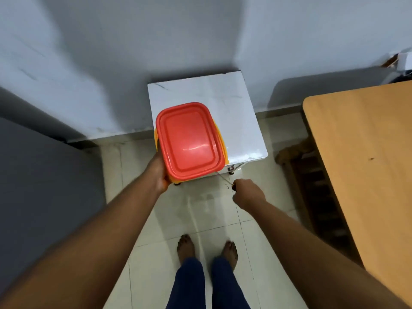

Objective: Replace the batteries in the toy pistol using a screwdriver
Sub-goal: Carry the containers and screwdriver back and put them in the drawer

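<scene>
I'm gripping the box [189, 139] by its near left corner with my left hand [159, 172], holding it over the white stand [240, 121]. My right hand [246, 192] is clenching a screwdriver [225, 179], its thin shaft pointing toward the stand. The pistol isn't visible.

A small white worktop [223, 101] with faint grey marks stands against the pale wall [111, 52], in a corner at about 12 o'clock. A box with a red lid [189, 139] and yellow sides covers its near left part and sticks out past the edge. The floor [169, 219] has shiny cream tiles. At 3 o'clock is a big wooden table [361, 157] with a round corner, and dark wooden slats [316, 192] show under it. At 9 o'clock sits something big and grey [40, 186]; it is too blurry to tell what.
</scene>
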